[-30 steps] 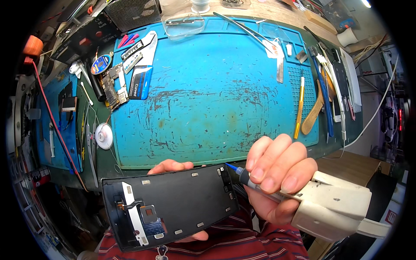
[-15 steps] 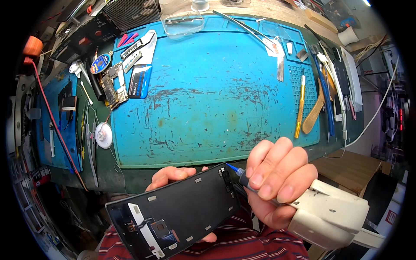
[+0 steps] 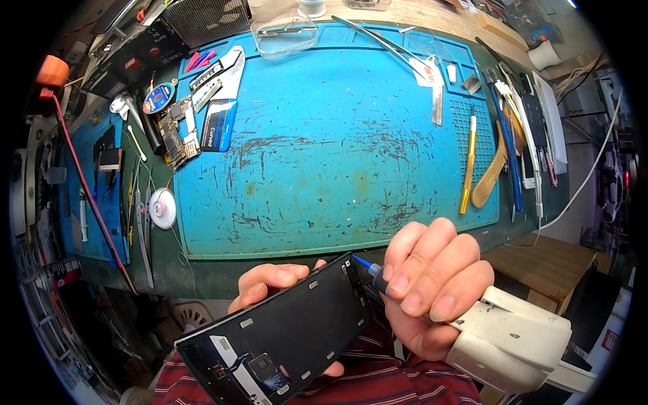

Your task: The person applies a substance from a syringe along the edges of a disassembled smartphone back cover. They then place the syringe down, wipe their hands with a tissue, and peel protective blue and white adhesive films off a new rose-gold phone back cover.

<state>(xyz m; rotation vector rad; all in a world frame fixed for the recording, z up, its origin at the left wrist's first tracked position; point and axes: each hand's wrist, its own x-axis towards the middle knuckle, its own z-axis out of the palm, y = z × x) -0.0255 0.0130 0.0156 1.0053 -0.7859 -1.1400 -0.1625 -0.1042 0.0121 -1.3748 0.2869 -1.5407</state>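
My left hand (image 3: 268,280) is closed around a black phone screen (image 3: 290,317). Its fingers show over the far long edge, and a fingertip shows below the near edge. The screen is tilted, its inner side up, with small metal tabs along its edges and a white strip with flex parts at the near left end. My right hand (image 3: 435,273) grips a glue dispenser (image 3: 516,341) with a bulky off-white body and dark barrel. Its blue tapered nozzle (image 3: 362,260) points at the screen's far right corner; whether the tip touches cannot be made out.
Beyond my hands lies a scuffed blue work mat (image 3: 304,182). A circuit board (image 3: 177,138) and a solder spool (image 3: 159,98) are at its left, near a white wire reel (image 3: 162,208). A yellow pen-like tool (image 3: 468,165) and brushes (image 3: 506,135) lie right.
The near left end of the phone screen has swung down and slightly right, making it steeper. My left fingers have shifted a little, while the nozzle stays at the same corner.
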